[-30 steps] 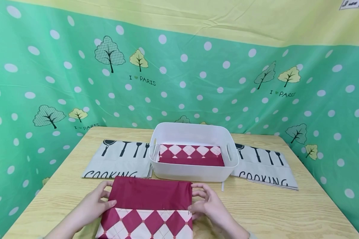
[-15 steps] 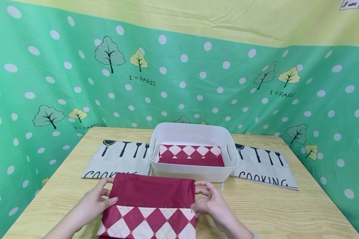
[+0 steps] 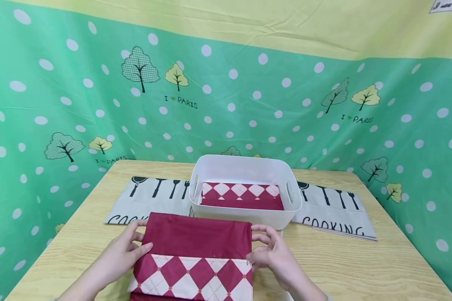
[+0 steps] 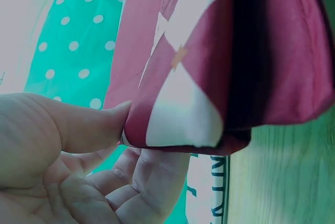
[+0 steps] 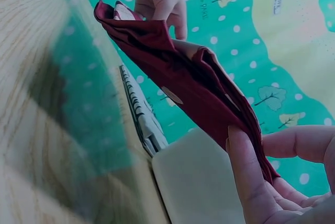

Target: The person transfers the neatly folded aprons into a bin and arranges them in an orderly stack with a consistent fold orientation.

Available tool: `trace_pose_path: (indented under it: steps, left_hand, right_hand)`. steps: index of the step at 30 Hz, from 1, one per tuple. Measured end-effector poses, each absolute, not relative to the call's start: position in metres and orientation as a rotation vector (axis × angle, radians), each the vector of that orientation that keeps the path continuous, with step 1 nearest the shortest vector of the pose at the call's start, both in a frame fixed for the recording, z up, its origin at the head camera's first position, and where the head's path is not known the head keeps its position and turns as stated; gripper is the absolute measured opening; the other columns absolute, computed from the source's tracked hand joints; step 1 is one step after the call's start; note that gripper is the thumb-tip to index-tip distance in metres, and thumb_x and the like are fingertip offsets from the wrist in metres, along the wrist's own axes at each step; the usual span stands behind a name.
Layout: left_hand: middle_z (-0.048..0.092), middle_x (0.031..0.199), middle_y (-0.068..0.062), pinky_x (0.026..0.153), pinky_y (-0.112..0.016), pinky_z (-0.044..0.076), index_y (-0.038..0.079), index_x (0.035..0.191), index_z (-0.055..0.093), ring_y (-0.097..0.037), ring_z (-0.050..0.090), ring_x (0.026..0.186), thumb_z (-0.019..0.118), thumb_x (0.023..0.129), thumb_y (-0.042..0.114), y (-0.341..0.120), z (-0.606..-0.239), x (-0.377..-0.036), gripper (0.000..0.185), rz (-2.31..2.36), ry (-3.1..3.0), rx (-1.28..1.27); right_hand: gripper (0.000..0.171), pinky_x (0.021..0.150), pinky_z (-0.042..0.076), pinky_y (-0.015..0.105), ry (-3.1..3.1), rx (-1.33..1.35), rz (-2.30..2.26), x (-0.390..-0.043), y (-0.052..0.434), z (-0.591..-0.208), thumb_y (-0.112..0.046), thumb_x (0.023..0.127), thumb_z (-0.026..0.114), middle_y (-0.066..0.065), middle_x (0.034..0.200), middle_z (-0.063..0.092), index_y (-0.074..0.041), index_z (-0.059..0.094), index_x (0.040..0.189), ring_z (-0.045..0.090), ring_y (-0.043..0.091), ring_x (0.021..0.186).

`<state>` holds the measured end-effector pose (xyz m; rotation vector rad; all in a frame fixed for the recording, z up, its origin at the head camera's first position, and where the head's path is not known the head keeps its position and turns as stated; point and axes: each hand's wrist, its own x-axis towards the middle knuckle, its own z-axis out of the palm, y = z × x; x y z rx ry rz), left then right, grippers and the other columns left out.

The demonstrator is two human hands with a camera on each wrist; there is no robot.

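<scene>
While our left hand (image 3: 122, 255) and right hand (image 3: 275, 255) pinch the folded cloth (image 3: 196, 255) by its sides, it hangs above the table's (image 3: 361, 263) near edge, just before the bin (image 3: 245, 217).

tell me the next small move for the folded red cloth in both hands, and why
Probably carry the folded red cloth forward over the white bin and lower it in. The left hand and right hand each have a grip on one side edge, it is lifted off the table, and a matching cloth already lies inside.
</scene>
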<state>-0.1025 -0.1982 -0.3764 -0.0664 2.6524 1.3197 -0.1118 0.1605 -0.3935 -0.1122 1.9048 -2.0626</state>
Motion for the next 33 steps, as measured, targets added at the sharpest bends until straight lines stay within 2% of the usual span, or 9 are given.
trace_pose_path:
  steps: [10,20,26,33]
  left_hand:
    - [0.064,0.106,-0.012,0.07,-0.032,0.057,0.003,0.14,0.035,-0.017,0.066,0.083,0.063,0.096,0.01,-0.193,-0.371,-0.102,0.053,1.342,2.63,-0.065]
    - [0.07,0.11,-0.017,0.074,-0.031,0.059,0.003,0.143,0.032,-0.021,0.071,0.087,0.061,0.097,0.01,-0.192,-0.369,-0.101,0.054,1.45,2.584,-0.048]
    - [0.069,0.113,-0.017,0.073,-0.031,0.06,0.003,0.144,0.031,-0.021,0.07,0.089,0.06,0.098,0.01,-0.19,-0.366,-0.102,0.056,1.525,2.518,-0.072]
    - [0.065,0.121,-0.024,0.07,-0.032,0.06,-0.001,0.146,0.026,-0.021,0.068,0.09,0.058,0.099,0.009,-0.189,-0.362,-0.103,0.058,1.624,2.438,-0.047]
  right_hand:
    - [0.073,0.06,0.056,0.028,1.912,-0.127,-2.068,-0.113,0.167,-0.386,0.006,0.073,0.067,0.004,0.103,0.069,0.004,0.036,0.14,0.068,0.012,0.071]
    - [0.063,0.061,0.055,0.028,1.879,-0.139,-2.129,-0.113,0.168,-0.383,0.008,0.076,0.064,0.002,0.103,0.069,-0.002,0.038,0.132,0.065,0.013,0.07]
    - [0.063,0.062,0.055,0.028,1.918,-0.118,-2.123,-0.114,0.17,-0.38,0.007,0.077,0.064,0.001,0.104,0.066,0.003,0.043,0.137,0.062,0.012,0.073]
    - [0.065,0.064,0.055,0.025,1.958,-0.126,-2.105,-0.116,0.173,-0.373,0.005,0.081,0.063,0.001,0.106,0.065,0.008,0.041,0.142,0.062,0.01,0.076]
